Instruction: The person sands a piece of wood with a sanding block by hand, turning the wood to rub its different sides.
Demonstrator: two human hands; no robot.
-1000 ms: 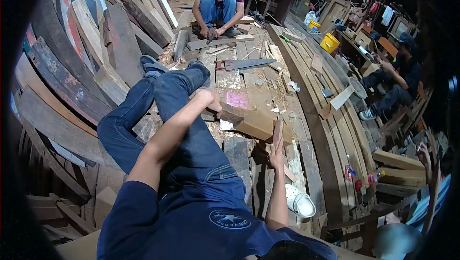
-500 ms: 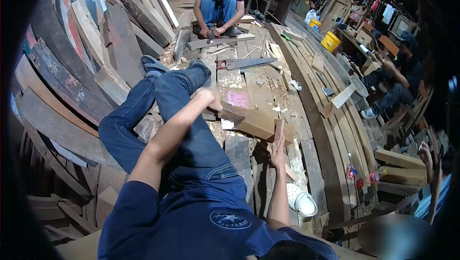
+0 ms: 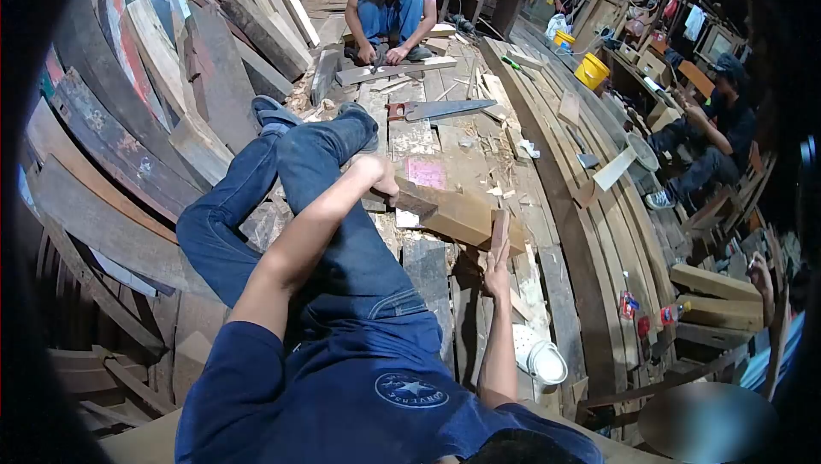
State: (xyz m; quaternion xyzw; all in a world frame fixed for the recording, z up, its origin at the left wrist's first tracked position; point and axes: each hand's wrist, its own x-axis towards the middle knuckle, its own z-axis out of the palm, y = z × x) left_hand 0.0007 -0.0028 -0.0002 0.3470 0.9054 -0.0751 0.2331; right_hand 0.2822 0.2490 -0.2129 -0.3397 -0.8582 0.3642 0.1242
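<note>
A squared wooden block lies at a slant in front of my bent leg, its near-left end darker and rougher. My left hand is closed at that dark end, with its fingers partly hidden behind the wrist. At the block's other end, my right hand holds a short flat piece of wood against or just over the block's face; contact cannot be made out. Beyond the block are a pink sheet and a handsaw with a brown handle.
White clogs sit beside my right forearm. Long beams run along the right, and boards lean on the left. One person crouches ahead over a plank; another person sits at right. Shavings litter the floor.
My hands, the block and the flat piece stay nearly in place. The view shifts very slightly. The person seated at right has moved their arms and head a little.
</note>
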